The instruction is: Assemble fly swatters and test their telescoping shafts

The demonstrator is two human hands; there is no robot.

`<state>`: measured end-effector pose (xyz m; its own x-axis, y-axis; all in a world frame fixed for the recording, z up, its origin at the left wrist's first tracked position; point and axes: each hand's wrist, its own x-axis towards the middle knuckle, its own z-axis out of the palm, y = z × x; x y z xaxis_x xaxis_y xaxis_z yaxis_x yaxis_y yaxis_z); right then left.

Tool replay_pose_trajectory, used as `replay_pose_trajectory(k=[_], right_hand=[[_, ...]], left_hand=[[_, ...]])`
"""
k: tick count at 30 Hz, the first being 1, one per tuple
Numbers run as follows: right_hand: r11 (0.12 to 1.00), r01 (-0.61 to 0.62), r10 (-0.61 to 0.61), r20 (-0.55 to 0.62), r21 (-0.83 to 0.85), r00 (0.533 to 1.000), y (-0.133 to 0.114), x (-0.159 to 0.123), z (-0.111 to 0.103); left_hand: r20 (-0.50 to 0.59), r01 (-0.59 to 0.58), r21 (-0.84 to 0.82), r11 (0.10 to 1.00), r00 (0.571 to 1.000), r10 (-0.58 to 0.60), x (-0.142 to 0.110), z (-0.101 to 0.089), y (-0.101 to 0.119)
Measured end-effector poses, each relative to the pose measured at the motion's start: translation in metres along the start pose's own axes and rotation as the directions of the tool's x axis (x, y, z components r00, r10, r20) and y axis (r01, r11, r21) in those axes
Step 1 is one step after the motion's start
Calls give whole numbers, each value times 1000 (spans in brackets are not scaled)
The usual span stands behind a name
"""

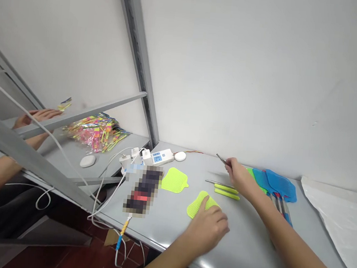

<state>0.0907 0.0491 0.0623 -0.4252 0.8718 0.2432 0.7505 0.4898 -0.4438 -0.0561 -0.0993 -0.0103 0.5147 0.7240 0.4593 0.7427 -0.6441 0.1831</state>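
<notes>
My left hand (210, 226) is closed on a yellow-green perforated fly swatter head (195, 203) lying on the grey table (170, 217), its index finger laid across the mesh. Above the tabletop, my right hand (236, 175) pinches a thin metal rod (222, 159) that points up and left. Between the hands lie two yellow-green handles (226, 192) and another metal rod (218, 183). A second yellow-green swatter head (175, 180) rests flat to the left. Whether the rod in my right hand joins anything is hidden by the fingers.
Blue and green fly swatters (279, 186) with metal shafts lie at right, beside a white plastic sheet (332, 208). A power strip (163, 157), white disc (180, 156) and blurred-out device (144, 191) stand left. Beyond the metal frame (142, 63), another person's hands (43, 116) work near bagged colourful items (98, 130).
</notes>
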Motion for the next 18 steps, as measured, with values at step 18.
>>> replay_pose_trajectory(k=[18], right_hand=[[466,305,443,-518,830,731,-3,-109,-3]], left_hand=[[34,331,28,943,943,-332,54,-6,-24]])
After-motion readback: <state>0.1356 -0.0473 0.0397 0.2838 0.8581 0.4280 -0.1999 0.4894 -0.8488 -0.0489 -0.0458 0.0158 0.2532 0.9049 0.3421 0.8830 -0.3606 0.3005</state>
